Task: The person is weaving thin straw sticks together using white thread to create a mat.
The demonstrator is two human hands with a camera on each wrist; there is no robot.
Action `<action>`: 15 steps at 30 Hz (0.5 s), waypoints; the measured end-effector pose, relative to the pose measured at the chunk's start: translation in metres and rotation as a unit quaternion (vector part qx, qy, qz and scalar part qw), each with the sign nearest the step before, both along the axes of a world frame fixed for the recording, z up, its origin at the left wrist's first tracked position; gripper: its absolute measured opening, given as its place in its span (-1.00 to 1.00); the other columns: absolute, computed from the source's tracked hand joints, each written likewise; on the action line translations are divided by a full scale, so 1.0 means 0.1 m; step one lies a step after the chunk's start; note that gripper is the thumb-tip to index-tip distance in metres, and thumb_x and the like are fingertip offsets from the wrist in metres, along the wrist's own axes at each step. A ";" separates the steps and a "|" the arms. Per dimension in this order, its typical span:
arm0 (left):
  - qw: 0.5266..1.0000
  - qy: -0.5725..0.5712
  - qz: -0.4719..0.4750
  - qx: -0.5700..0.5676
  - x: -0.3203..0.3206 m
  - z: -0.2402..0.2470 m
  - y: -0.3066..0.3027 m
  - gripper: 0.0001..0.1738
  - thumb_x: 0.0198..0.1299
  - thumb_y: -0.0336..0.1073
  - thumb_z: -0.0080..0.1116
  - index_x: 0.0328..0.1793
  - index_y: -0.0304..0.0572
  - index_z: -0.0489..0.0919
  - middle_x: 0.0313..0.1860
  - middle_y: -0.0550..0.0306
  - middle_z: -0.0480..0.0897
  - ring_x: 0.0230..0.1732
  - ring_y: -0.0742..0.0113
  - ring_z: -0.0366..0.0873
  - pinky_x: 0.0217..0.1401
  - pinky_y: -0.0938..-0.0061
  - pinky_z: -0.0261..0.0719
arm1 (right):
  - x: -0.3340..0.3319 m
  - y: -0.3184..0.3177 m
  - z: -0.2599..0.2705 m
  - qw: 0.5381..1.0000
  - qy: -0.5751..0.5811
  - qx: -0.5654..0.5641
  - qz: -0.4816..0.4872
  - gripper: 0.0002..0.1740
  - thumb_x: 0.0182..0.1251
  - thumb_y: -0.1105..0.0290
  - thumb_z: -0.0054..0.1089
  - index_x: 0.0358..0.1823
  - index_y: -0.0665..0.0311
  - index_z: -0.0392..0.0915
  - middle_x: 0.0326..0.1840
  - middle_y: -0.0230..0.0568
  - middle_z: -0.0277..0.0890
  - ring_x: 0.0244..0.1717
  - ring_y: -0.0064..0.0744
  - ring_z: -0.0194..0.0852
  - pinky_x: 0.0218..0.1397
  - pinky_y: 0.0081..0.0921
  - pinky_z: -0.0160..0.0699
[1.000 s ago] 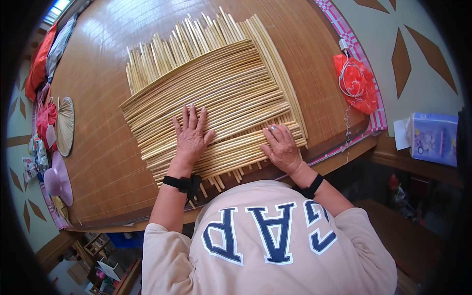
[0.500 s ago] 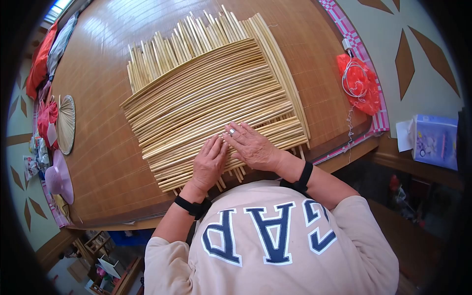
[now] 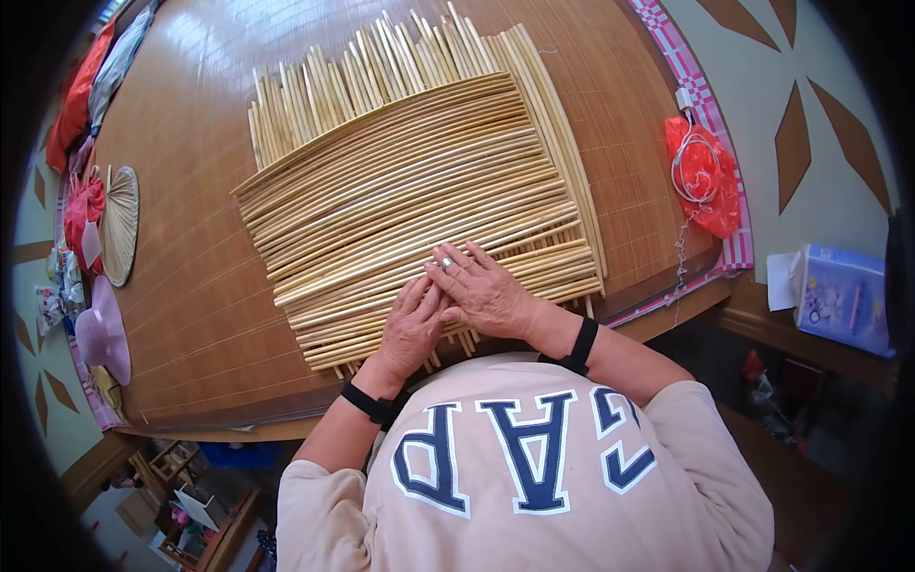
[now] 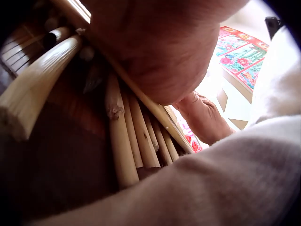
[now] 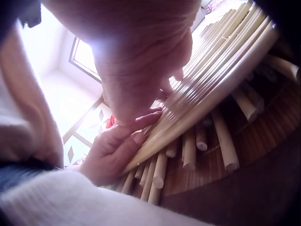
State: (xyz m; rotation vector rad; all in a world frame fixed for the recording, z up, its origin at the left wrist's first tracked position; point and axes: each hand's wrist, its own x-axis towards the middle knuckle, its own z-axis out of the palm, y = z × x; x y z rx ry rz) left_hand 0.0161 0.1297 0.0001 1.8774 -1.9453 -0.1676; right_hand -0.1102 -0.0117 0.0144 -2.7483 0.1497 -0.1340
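A layer of pale wooden sticks (image 3: 400, 181) lies crosswise over a lower layer of lengthwise sticks (image 3: 367, 81), whose ends stick out at the far side. Flat on the near crosswise sticks rests my left hand (image 3: 410, 329), fingers straight and together. My right hand (image 3: 491, 300), with a ring on one finger, lies beside it, its fingertips at the left fingers. In the left wrist view, lower stick ends (image 4: 123, 150) poke out beneath the edge stick. The right wrist view shows the left hand's thumb (image 5: 127, 149) along that front stick (image 5: 188, 115).
The sticks lie on a brown mat (image 3: 191, 286). Along the left edge are a hand fan (image 3: 121, 229) and a pink hat (image 3: 103, 329). To the right are a red plastic bag (image 3: 710, 167) with a white cable and a purple-blue pack (image 3: 843, 296).
My left hand has slid back toward the near edge, and my right hand has moved left from the right end of the sticks until the two meet. Over the last half second both hardly moved.
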 end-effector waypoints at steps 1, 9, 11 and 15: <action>1.000 0.001 0.002 -0.001 -0.01 0.00 0.00 -0.52 0.05 -0.37 0.11 0.17 -0.26 0.50 0.25 -0.02 0.42 0.33 0.06 0.27 0.42 0.22 0.18 | 0.00 0.00 0.00 1.000 0.001 -0.001 0.002 -0.22 0.32 -0.15 -0.22 0.37 0.31 0.17 0.41 0.11 0.12 0.49 -0.07 -0.06 0.52 -0.10 -0.24; 0.999 0.035 -0.012 -0.007 0.01 0.00 0.02 -0.57 0.10 -0.35 0.07 0.14 -0.27 0.51 0.20 -0.06 0.44 0.29 0.02 0.31 0.39 0.21 0.23 | 0.05 0.05 0.01 0.999 -0.004 -0.023 -0.025 -0.18 0.27 -0.18 -0.16 0.37 0.32 0.18 0.38 0.10 0.17 0.48 -0.09 -0.03 0.47 -0.01 -0.22; 0.999 0.042 -0.009 -0.010 0.01 0.01 0.00 -0.57 0.10 -0.36 0.07 0.14 -0.27 0.51 0.19 -0.07 0.45 0.29 0.02 0.31 0.38 0.21 0.24 | 0.06 0.06 0.01 0.999 -0.001 -0.026 -0.027 -0.18 0.27 -0.18 -0.16 0.37 0.32 0.18 0.38 0.09 0.17 0.48 -0.10 -0.03 0.46 -0.01 -0.22; 0.999 0.049 0.001 -0.010 0.01 -0.02 0.00 -0.58 0.10 -0.37 0.06 0.13 -0.28 0.51 0.16 -0.08 0.46 0.28 0.01 0.32 0.37 0.22 0.27 | 0.09 0.07 0.01 0.999 0.006 -0.032 -0.035 -0.18 0.28 -0.18 -0.16 0.37 0.32 0.17 0.39 0.08 0.17 0.48 -0.12 -0.02 0.45 0.00 -0.26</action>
